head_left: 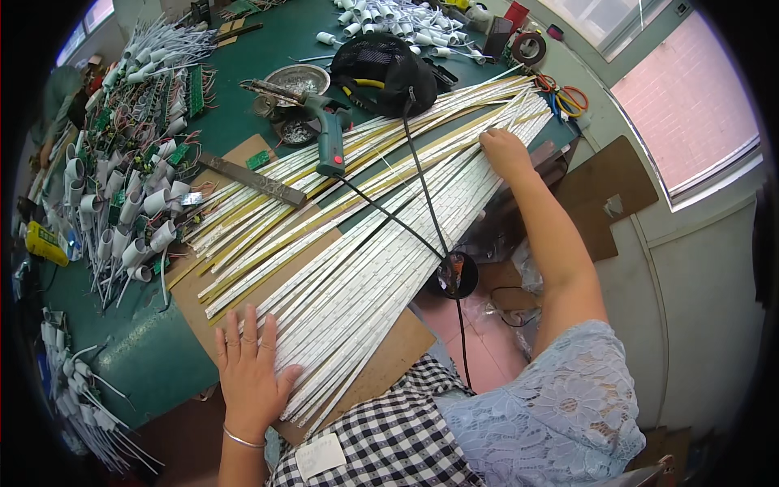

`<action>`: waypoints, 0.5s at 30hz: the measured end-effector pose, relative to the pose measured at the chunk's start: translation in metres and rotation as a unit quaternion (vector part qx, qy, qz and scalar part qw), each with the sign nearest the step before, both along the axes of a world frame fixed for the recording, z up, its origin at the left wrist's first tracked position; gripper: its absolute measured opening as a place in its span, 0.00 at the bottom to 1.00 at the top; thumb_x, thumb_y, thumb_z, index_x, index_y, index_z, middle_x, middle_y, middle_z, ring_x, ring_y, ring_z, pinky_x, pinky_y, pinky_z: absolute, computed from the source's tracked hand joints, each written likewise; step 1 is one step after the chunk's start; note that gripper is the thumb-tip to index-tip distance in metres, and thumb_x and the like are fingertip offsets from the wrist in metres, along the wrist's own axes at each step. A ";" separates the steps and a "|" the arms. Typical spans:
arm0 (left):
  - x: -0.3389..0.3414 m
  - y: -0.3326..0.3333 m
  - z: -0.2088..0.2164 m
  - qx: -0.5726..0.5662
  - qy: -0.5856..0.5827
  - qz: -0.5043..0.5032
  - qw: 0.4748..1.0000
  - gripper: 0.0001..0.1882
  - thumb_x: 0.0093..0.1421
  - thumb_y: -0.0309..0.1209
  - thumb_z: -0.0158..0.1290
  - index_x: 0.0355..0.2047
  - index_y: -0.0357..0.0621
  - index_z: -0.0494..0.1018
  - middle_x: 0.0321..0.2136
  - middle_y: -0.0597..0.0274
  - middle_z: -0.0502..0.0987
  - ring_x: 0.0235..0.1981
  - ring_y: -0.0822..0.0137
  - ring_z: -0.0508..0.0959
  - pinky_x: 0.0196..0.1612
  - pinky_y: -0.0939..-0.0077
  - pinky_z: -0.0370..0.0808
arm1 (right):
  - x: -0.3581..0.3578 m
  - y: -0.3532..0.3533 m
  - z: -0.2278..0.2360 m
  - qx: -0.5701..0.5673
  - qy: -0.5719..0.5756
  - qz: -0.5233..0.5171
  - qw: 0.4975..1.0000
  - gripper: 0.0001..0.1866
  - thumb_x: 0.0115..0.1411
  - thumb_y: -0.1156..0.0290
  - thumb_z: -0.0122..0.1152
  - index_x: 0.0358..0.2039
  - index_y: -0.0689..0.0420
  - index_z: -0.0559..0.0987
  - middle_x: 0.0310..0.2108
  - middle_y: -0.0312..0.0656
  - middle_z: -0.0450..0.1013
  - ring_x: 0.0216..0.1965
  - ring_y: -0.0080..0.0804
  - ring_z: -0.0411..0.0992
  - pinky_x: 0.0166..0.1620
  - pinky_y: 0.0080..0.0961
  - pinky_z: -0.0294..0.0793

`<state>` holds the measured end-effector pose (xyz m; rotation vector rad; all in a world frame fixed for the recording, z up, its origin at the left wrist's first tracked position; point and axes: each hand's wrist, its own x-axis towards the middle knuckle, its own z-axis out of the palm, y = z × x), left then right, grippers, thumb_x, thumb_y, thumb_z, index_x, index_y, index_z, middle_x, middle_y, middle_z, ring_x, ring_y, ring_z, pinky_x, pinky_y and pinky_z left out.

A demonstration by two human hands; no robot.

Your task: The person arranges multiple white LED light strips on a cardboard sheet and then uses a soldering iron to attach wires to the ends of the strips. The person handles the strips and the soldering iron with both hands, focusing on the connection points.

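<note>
A wide fan of long, thin white strips (349, 284), which look like LED boards, runs slantwise across the bench. My left hand (253, 369) lies flat by their near end, fingers spread, its thumb against the outer strips. At the far end my right hand (507, 154) has its fingers curled onto the strips; exactly how many they pinch is hidden. More white and yellowish strips (243, 243) lie just beyond, loosely crossed. Under the near ends is a brown cardboard sheet (377, 365).
A green glue gun or soldering tool (329, 142) and a metal bar (256, 180) rest on the far strips. Wired white lamp sockets with circuit boards (134, 203) heap at left. A black mesh cap (385, 73), metal bowl (299, 81) and scissors (568, 99) lie beyond. Black cables (418, 170) hang across the strips.
</note>
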<state>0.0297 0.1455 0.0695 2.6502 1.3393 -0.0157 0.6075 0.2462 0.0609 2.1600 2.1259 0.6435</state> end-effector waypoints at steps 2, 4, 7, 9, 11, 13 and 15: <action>-0.001 -0.001 -0.001 0.001 -0.001 0.002 1.000 0.42 0.63 0.59 0.43 0.67 0.39 0.57 0.70 0.46 0.50 0.71 0.42 0.46 0.70 0.46 0.39 | 0.003 0.003 0.003 -0.031 -0.029 0.013 0.999 0.03 0.57 0.72 0.55 0.31 0.54 0.76 0.34 0.41 0.75 0.41 0.43 0.75 0.44 0.38 0.75; 0.002 0.000 0.003 -0.004 -0.007 0.001 1.000 0.42 0.63 0.58 0.44 0.67 0.39 0.57 0.70 0.46 0.50 0.71 0.42 0.46 0.71 0.46 0.39 | 0.002 0.004 0.008 -0.050 -0.016 0.011 0.999 0.03 0.57 0.72 0.54 0.31 0.54 0.76 0.36 0.41 0.75 0.42 0.43 0.75 0.45 0.38 0.75; 0.003 0.000 0.003 -0.009 -0.010 0.006 1.000 0.42 0.61 0.57 0.46 0.67 0.39 0.57 0.70 0.46 0.50 0.71 0.42 0.46 0.71 0.46 0.39 | -0.003 0.005 0.022 -0.072 0.087 0.003 0.994 0.06 0.58 0.73 0.54 0.35 0.55 0.78 0.40 0.43 0.74 0.45 0.45 0.73 0.48 0.38 0.74; 0.005 0.001 0.002 -0.009 -0.016 0.005 1.000 0.42 0.60 0.56 0.48 0.67 0.39 0.58 0.70 0.46 0.50 0.71 0.41 0.46 0.70 0.46 0.39 | 0.005 0.005 0.019 -0.048 0.138 0.033 0.989 0.07 0.57 0.73 0.55 0.36 0.56 0.78 0.41 0.44 0.74 0.45 0.47 0.73 0.49 0.39 0.73; 0.002 -0.001 0.002 -0.011 -0.017 0.010 1.000 0.42 0.59 0.55 0.49 0.66 0.39 0.59 0.70 0.46 0.51 0.71 0.41 0.47 0.70 0.46 0.40 | 0.008 0.009 0.015 -0.044 0.188 0.046 0.980 0.08 0.56 0.74 0.55 0.36 0.56 0.79 0.41 0.46 0.74 0.45 0.49 0.72 0.50 0.40 0.72; 0.001 -0.002 0.001 -0.011 -0.028 0.016 0.999 0.42 0.59 0.55 0.50 0.66 0.40 0.60 0.69 0.46 0.52 0.70 0.41 0.48 0.70 0.46 0.41 | 0.009 0.019 0.010 -0.062 0.232 0.046 0.970 0.08 0.55 0.75 0.55 0.36 0.57 0.79 0.41 0.48 0.74 0.45 0.50 0.72 0.50 0.40 0.72; 0.000 -0.002 0.000 -0.011 -0.040 0.016 0.999 0.41 0.58 0.54 0.50 0.65 0.41 0.61 0.69 0.45 0.53 0.70 0.41 0.49 0.70 0.46 0.41 | 0.014 0.025 0.012 -0.078 0.213 0.075 0.971 0.08 0.55 0.77 0.54 0.35 0.59 0.79 0.39 0.50 0.74 0.45 0.53 0.72 0.49 0.40 0.71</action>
